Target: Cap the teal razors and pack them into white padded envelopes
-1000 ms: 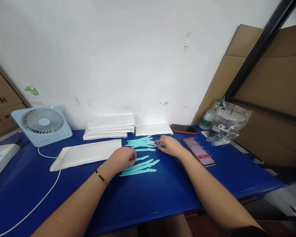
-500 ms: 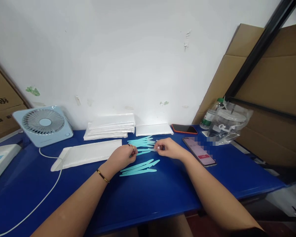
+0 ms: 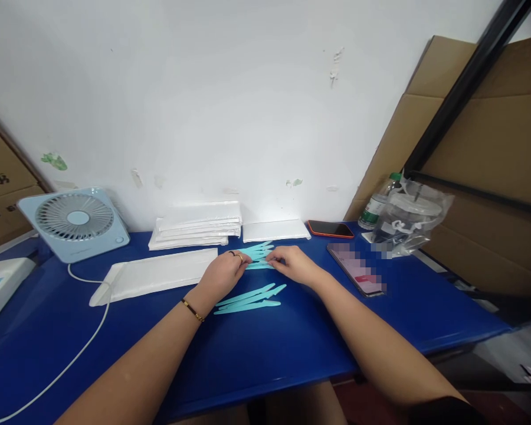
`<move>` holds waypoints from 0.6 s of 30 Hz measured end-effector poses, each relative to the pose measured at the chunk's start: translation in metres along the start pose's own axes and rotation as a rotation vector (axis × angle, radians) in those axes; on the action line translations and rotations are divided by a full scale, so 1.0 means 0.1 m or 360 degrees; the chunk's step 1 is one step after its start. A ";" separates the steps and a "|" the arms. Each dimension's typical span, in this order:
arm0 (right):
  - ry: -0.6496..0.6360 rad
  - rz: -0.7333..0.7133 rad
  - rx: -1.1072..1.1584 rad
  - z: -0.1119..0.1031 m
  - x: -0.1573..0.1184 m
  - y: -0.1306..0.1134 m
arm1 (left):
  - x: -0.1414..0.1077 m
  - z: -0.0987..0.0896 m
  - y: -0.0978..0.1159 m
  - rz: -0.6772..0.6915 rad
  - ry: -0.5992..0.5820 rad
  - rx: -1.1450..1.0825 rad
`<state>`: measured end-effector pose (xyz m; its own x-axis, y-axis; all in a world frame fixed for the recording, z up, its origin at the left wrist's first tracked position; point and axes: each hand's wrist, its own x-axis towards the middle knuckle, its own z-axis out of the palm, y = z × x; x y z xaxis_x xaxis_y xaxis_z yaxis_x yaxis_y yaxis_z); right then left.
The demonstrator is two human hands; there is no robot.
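Slim turquoise eyebrow razors lie on the blue table in two groups. The nearer group of razors (image 3: 248,299) is fanned out, handles to the left. Behind it, the farther pile of razors (image 3: 259,251) is partly covered by my hands. My left hand (image 3: 227,268) is closed in a pinch at the left end of one razor over this pile. At the opposite end, my right hand (image 3: 292,262) pinches the same razor between thumb and fingers. My fingertips hide both its ends.
A white padded envelope (image 3: 159,273) lies left of my hands. Behind are a stack of white packets (image 3: 197,224) and a single packet (image 3: 275,231). Two phones, one orange-edged (image 3: 330,228) and one lit (image 3: 358,270), lie right. A blue fan (image 3: 75,221) with a cable stands left.
Both hands have moved slightly away from me, and the right hand also leftward, closer to the left hand. Both now pinch a razor over the farther pile. The nearer group is unchanged.
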<state>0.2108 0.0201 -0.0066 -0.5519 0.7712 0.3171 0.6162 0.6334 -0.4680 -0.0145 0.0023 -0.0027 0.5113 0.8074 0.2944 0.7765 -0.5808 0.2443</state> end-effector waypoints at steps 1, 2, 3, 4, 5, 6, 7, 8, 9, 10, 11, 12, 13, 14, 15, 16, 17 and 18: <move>0.0033 0.0045 -0.0040 -0.02 0.00 0.03 | 0.00 -0.01 0.00 -0.0034 0.0055 -0.0039; 0.0067 0.0096 -0.0081 -0.06 0.00 0.07 | -0.01 -0.02 -0.01 -0.0059 0.0075 -0.0084; 0.0100 0.0155 -0.0123 -0.12 -0.02 0.11 | -0.02 -0.04 -0.01 -0.0071 0.0042 -0.0134; 0.0120 0.0218 -0.0163 -0.19 -0.05 0.15 | -0.04 -0.07 0.00 -0.0066 -0.0047 -0.0187; 0.0128 0.0290 -0.0203 -0.27 -0.08 0.20 | -0.06 -0.09 0.00 -0.0048 -0.0168 -0.0238; 0.0104 0.0371 -0.0241 -0.35 -0.12 0.23 | -0.08 -0.11 0.01 -0.0023 -0.0298 -0.0277; 0.0059 0.0455 -0.0273 -0.41 -0.16 0.27 | -0.09 -0.13 0.02 0.0003 -0.0411 -0.0298; 0.0001 0.0531 -0.0300 -0.47 -0.20 0.30 | -0.11 -0.14 0.03 0.0023 -0.0495 -0.0304; -0.0071 0.0590 -0.0325 -0.50 -0.22 0.32 | -0.12 -0.14 0.04 0.0034 -0.0544 -0.0297; -0.0141 0.0634 -0.0352 -0.52 -0.25 0.34 | -0.12 -0.14 0.05 0.0039 -0.0568 -0.0278; -0.0205 0.0662 -0.0381 -0.51 -0.26 0.35 | -0.13 -0.14 0.07 0.0040 -0.0571 -0.0250; -0.0260 0.0674 -0.0419 -0.49 -0.26 0.35 | -0.13 -0.13 0.08 0.0039 -0.0559 -0.0208; -0.0300 0.0679 -0.0472 -0.47 -0.25 0.34 | -0.13 -0.12 0.09 0.0036 -0.0540 -0.0148; -0.0322 0.0684 -0.0536 -0.44 -0.25 0.33 | -0.13 -0.11 0.09 0.0030 -0.0517 -0.0077; -0.0328 0.0685 -0.0599 -0.41 -0.23 0.32 | -0.13 -0.10 0.10 0.0026 -0.0490 -0.0001; -0.0323 0.0673 -0.0641 -0.39 -0.22 0.30 | -0.13 -0.09 0.10 0.0024 -0.0465 0.0072; -0.0310 0.0636 -0.0640 -0.37 -0.21 0.27 | -0.13 -0.08 0.10 0.0027 -0.0442 0.0135; -0.0292 0.0570 -0.0584 -0.35 -0.21 0.23 | -0.13 -0.07 0.11 0.0033 -0.0421 0.0185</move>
<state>0.2564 0.0212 0.0050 -0.3405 0.9399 0.0262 0.9211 0.3390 -0.1915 -0.0151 -0.0149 0.0024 0.5940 0.8033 0.0430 0.7940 -0.5941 0.1289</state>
